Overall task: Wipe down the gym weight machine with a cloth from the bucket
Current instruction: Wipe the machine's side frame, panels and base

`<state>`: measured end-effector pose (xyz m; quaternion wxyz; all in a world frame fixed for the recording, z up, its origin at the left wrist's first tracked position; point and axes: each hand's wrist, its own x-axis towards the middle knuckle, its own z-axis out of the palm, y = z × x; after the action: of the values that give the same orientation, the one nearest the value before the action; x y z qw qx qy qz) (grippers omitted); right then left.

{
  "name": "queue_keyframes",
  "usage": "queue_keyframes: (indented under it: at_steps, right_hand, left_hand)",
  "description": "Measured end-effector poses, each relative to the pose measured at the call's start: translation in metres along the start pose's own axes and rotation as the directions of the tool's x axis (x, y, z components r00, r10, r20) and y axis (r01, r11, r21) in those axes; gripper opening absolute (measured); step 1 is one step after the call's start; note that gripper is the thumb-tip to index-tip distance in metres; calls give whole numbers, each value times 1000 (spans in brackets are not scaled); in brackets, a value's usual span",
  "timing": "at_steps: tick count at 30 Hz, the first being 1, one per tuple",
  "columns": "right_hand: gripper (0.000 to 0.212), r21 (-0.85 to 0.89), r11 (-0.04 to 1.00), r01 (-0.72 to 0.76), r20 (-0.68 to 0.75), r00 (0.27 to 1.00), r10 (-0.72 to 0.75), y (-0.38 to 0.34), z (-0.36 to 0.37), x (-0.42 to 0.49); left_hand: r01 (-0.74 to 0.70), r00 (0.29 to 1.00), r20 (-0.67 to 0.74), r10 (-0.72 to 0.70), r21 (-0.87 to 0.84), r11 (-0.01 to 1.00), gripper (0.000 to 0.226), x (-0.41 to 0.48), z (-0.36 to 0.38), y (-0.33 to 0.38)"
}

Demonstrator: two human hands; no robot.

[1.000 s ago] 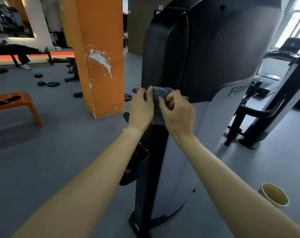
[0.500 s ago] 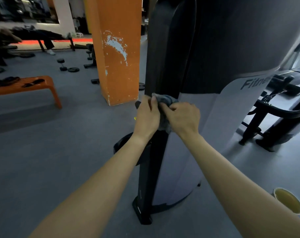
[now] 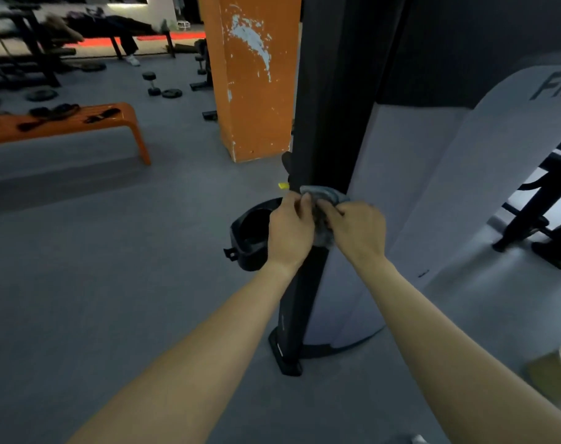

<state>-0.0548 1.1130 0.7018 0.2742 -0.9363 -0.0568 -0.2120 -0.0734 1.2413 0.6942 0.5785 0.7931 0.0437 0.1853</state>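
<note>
We are in the wiping step: both hands hold the grey cloth (image 3: 324, 194) bunched between them and pressed against the black upright (image 3: 327, 123) of the weight machine. Our left hand (image 3: 288, 230) grips the cloth's left side with curled fingers. Our right hand (image 3: 357, 233) pinches its right side, and the two hands almost touch. The cloth shows above the knuckles and again just below them, and seems wrapped round the front edge of the upright. Above the grip the upright runs up out of view; below it, the upright drops to its foot on the floor. Just right of the grip lies the pale grey panel (image 3: 401, 187). Just left, behind our left hand, sits a black cup-shaped holder (image 3: 250, 238). The bucket (image 3: 558, 370) stands well below and to the right of the grip, at the picture's edge. We judge that the lower stretch of the upright comes next. That move calls for sliding both hands down under steady pressure, with the cloth folded round the edge so it does not slip off.
</note>
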Motion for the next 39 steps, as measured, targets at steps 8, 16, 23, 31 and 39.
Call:
queue_keyframes:
  at_steps: [8, 16, 23, 31, 39]
  right_hand:
    - [55, 62, 992, -106, -14, 994, 107, 19, 30, -22]
    - [57, 242, 952, -187, 50, 982, 180, 80, 137, -82]
    - [51, 23, 990, 137, -419, 900, -115, 97, 170, -79]
    - [55, -190, 954, 233, -545, 783, -300, 144, 247, -115]
    - [52, -259, 929, 265, -514, 777, -365, 151, 251, -121]
  left_hand:
    - [-46, 996, 67, 52, -85, 995, 23, -27, 24, -46]
    - [-60, 962, 266, 68, -38, 997, 23, -72, 46, -187]
    - [-203, 976, 53, 209, -93, 975, 40, -48, 80, -250]
    - [-387, 915, -24, 403, 224, 894, 62, -40, 95, -330]
    - [-588, 801, -62, 595, 96, 803, 22, -41, 85, -332]
